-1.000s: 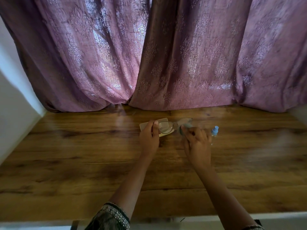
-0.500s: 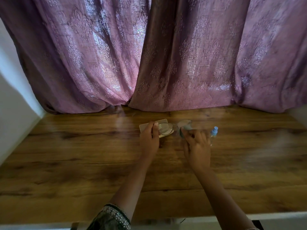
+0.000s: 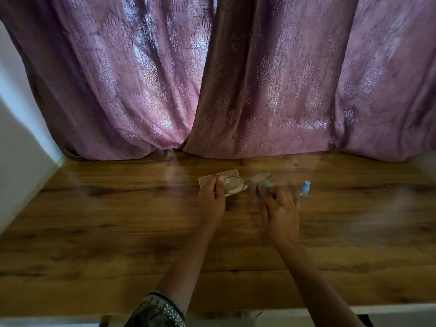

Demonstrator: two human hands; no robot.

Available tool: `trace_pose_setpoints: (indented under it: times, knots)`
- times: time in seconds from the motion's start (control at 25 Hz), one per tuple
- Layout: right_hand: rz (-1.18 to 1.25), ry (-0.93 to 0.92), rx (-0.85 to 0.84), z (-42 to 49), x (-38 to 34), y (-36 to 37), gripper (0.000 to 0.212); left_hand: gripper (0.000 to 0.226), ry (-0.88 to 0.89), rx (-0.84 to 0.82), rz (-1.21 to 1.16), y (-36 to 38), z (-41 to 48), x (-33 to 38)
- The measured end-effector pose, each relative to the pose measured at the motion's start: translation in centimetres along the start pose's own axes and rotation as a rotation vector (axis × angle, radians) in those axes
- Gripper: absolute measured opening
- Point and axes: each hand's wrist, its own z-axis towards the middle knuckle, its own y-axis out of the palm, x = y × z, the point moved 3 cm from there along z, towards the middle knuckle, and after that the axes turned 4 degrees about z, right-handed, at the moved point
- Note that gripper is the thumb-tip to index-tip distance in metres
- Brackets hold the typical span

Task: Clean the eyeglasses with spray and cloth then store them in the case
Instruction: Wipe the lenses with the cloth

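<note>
Wooden table, purple curtains behind, left hand pinching eyeglasses over case, right hand pinching cloth, spray bottle beside

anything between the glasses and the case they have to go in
Nothing visible. The left hand pinches the eyeglasses right by the case, one lens overlapping it in this view. The right hand holds the cloth on the other lens, off to the side. I cannot tell whether the case is open.

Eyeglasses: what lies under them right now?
A flat beige case lies on the wooden table beneath the eyeglasses lens that the left hand pinches; the hand covers its near edge. The right hand holds a cloth on the other lens, hiding what is below.
</note>
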Motion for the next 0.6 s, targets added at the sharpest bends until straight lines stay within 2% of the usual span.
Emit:
trace_pose_setpoints:
  times: [0.16,0.24,0.44,0.6]
  knots:
    - [0.015,0.127,0.026,1.8,1.8,-0.2,0.04,0.03,0.02,0.017,-0.003,0.0,-0.1,-0.3]
    - [0.034,0.107,0.035,2.9,1.0,0.1,0.04,0.029,0.018,0.01,0.012,0.0,-0.2,-0.2]
    - [0.045,-0.076,0.003,0.9,-0.7,0.7,0.04,0.028,0.031,0.001,-0.003,-0.4,0.3,-0.3]
    - [0.077,0.007,0.029,0.5,1.8,0.1,0.037,0.025,0.024,-0.006,-0.043,-0.8,0.5,-0.8]
